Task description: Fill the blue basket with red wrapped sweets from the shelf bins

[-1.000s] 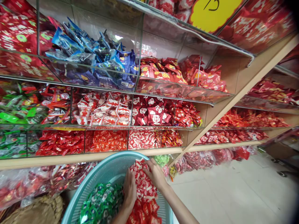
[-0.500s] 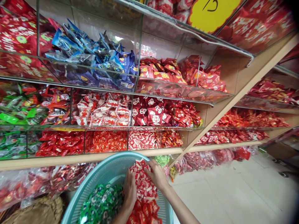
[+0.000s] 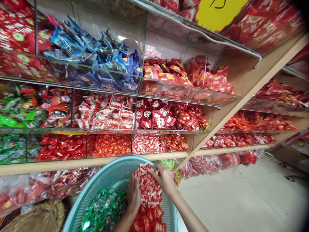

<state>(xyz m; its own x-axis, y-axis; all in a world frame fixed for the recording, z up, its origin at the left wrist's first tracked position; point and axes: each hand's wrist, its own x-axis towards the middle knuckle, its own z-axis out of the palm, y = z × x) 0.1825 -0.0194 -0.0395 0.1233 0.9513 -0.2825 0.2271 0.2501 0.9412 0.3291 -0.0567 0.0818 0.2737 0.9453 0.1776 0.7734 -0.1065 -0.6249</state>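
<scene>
A teal plastic basket point(image 3: 79, 201) stands low in front of me with wrapped sweets in it. My left hand point(image 3: 133, 195) reaches inside, its fingers stretched out flat along the left side of a pile of small red-and-white wrapped candies point(image 3: 147, 185). At the pile's right side is my right hand point(image 3: 166, 181), thumb over the candies and fingers spread near the basket's rim. Neither hand is closed round a candy that I can make out. Green wrapped candies point(image 3: 103, 207) lie left of my left wrist. Larger red packets point(image 3: 147, 220) lie nearest me, between my forearms.
Glass-divided shelves point(image 3: 154, 158) of packaged sweets rise just beyond the basket. Plastic bags of sweets point(image 3: 205, 167) sit under the lowest shelf. A woven brown basket point(image 3: 41, 217) is at lower left. Pale floor tiles point(image 3: 236, 196) extend to the right.
The view has shifted slightly. Both hands stay around the red-and-white candies, with the right hand's fingers moved a little. Nothing has visibly been picked up or put down.
</scene>
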